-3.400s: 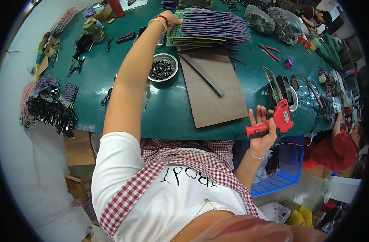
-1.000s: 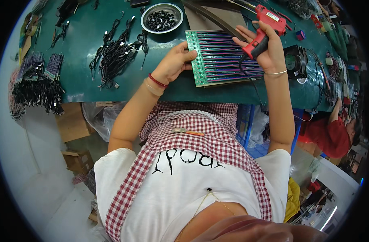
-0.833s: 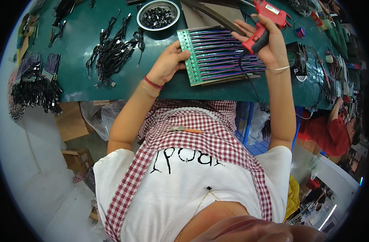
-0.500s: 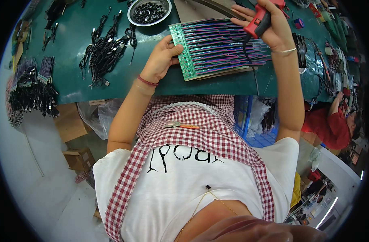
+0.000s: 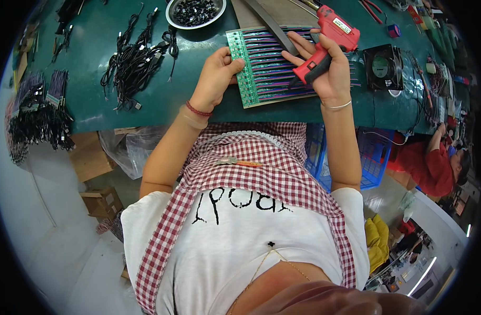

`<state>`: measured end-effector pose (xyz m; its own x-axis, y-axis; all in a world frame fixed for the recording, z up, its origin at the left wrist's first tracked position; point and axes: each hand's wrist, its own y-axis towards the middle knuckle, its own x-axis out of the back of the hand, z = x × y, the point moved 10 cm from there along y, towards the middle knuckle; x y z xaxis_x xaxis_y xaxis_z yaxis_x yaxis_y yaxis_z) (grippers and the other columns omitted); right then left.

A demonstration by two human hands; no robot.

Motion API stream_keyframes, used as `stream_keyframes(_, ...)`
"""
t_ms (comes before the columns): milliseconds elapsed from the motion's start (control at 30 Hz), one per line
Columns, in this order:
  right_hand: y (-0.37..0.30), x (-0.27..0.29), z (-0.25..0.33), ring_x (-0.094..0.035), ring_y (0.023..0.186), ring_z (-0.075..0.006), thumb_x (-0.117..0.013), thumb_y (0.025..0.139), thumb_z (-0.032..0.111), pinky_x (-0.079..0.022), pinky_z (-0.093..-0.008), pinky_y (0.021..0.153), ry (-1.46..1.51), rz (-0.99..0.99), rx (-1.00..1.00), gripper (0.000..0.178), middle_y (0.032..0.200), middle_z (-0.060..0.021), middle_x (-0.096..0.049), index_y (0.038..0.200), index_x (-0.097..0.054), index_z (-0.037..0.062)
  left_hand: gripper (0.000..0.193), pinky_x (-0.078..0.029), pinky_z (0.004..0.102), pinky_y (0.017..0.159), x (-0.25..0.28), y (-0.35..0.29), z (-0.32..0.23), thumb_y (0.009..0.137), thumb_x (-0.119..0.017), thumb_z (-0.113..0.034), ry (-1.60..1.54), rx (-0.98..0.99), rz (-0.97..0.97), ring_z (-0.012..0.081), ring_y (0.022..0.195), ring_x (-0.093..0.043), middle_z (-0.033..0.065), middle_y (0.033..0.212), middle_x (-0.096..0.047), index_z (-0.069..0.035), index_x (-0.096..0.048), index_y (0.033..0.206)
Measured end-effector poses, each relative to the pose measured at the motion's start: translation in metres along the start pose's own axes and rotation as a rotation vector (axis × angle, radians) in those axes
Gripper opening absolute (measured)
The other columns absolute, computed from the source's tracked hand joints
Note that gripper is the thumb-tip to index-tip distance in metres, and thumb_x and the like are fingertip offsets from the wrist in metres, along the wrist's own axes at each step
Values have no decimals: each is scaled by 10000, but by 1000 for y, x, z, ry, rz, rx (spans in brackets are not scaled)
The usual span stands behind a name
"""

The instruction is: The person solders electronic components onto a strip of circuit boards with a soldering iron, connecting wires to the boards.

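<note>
A green circuit board panel (image 5: 243, 79) lies on brown cardboard at the table's middle. Rows of dark purple and blue wires (image 5: 272, 79) run rightward from it. My left hand (image 5: 213, 77) pinches the panel's left edge, thumb on top. Over the wires' right part, my right hand (image 5: 329, 79) grips a red and black soldering gun (image 5: 339, 29) by its handle, palm turned up. A long dark flat strip (image 5: 266, 21) slants down to the fingertips of that hand; whether they hold it I cannot tell. My right hand hides some wire ends.
A metal bowl (image 5: 170, 18) of small black parts stands at the back. Black cables (image 5: 138, 68) lie left of the panel, and wired boards (image 5: 40, 113) hang over the left edge. Rightward are a black fan (image 5: 382, 68), red-handled pliers (image 5: 371, 10) and a person in red (image 5: 427, 165).
My right hand has come left and down with the soldering gun, over the wires. The dark strip has swung steeper. The panel and my left hand have shifted slightly right; the fan shows fully.
</note>
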<state>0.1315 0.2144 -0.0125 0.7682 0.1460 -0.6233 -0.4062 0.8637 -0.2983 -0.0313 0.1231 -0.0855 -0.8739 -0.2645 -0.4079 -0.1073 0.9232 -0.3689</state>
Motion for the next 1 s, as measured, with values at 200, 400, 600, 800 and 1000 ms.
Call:
stream_keyframes(200, -46, -13, 85, -428, 1192, -401, -507, 876, 175, -345, -581, 977, 145, 163, 97, 281, 1225, -313, -443, 1087, -499, -9, 266, -523, 255, 643, -4, -1, -8, 880, -523, -96, 158, 3, 45, 136, 788, -615, 77, 914, -626, 29, -479, 1111)
stream_keyframes(400, -142, 21, 246, -379, 662, -107, -496, 871, 45, -391, -220, 595, -64, 111, 415, 376, 831, -59, -360, 1180, -346, -106, 280, -492, 211, 578, 4, 1, -7, 896, -509, -143, 238, 30, 136, 97, 688, -601, 47, 840, -623, 20, -472, 1120)
stream_keyframes(600, -178, 64, 182, -472, 861, -225, -507, 867, 101, -423, -376, 834, 74, -64, 539, 339, 971, -154, -455, 1162, -422, -43, 228, -489, 212, 585, 4, 5, 0, 897, -517, -149, 178, -5, 186, 101, 682, -601, 49, 838, -623, 7, -489, 1061)
stream_keyframes(800, -127, 116, 63, -421, 1196, -334, -528, 839, 122, -147, -669, 1026, 177, -155, 599, 287, 1182, -207, -506, 1112, -459, 65, 180, -484, 230, 629, 1, 2, -3, 905, -483, -119, 124, -59, 177, 105, 708, -600, 52, 867, -623, 3, -506, 1035)
stream_keyframes(1000, -100, 125, 54, -496, 1060, -291, -543, 816, 138, -276, -584, 1003, 123, -115, 589, 318, 1037, -156, -541, 1117, -464, 74, 186, -488, 246, 656, -5, 0, -4, 900, -479, -105, 49, -72, 130, 106, 734, -595, 50, 911, -614, 3, -510, 1049)
